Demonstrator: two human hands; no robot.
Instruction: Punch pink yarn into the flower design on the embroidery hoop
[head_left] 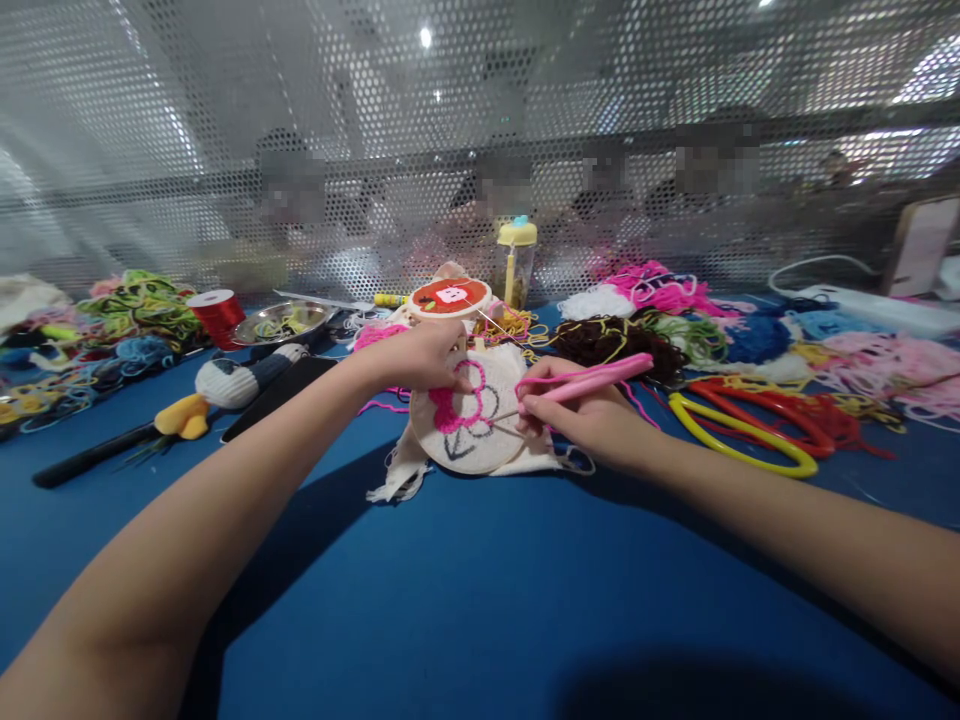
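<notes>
A round embroidery hoop [465, 466] with white cloth lies tilted on the blue table. Its cloth carries a dark drawn outline and a band of looped pink yarn [448, 412] along part of it. At the far left edge of the hoop, my left hand [429, 356] is closed on the rim, thumb over the cloth; its other fingers are partly hidden. From the right, my right hand [566, 412] grips a pink punch needle [600, 378], its metal tip down at the drawn outline. Pink yarn runs along the tool's handle.
Behind stand a finished hoop with an orange piece [429, 298] and a yellow-lidded bottle [517, 262]. Yarn heaps [660, 290] lie right, with a yellow ring [739, 440]. Left are a red spool [216, 318], a metal dish [283, 322] and scissors [97, 452]. A perforated metal panel [360, 120] closes the back.
</notes>
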